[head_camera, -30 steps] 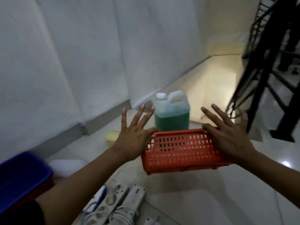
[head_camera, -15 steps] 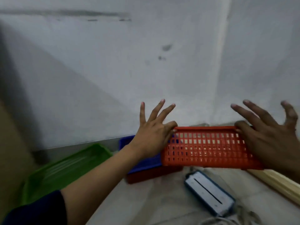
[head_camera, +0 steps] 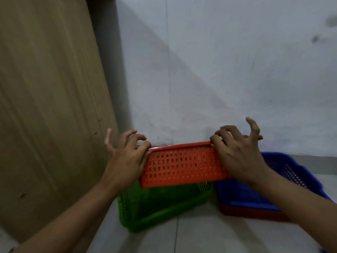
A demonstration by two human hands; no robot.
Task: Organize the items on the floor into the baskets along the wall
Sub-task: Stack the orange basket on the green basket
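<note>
We see the left hand [head_camera: 125, 157] and right hand [head_camera: 237, 154] pressed against opposite ends of an orange perforated plastic basket [head_camera: 182, 167], fingers curled and splayed, clamping it between the palms above a green perforated plastic basket [head_camera: 160, 207]. A blue perforated plastic basket [head_camera: 284, 172], nested in a dark red basket [head_camera: 246, 213], stands just beside it against the white wall [head_camera: 218, 70]. The raised basket hides most of the green interior; a brown wooden panel [head_camera: 51, 88] is cut off at left.

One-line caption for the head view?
Both hands, left hand and right hand, hold an orange basket above a green basket, beside a blue basket.
</note>
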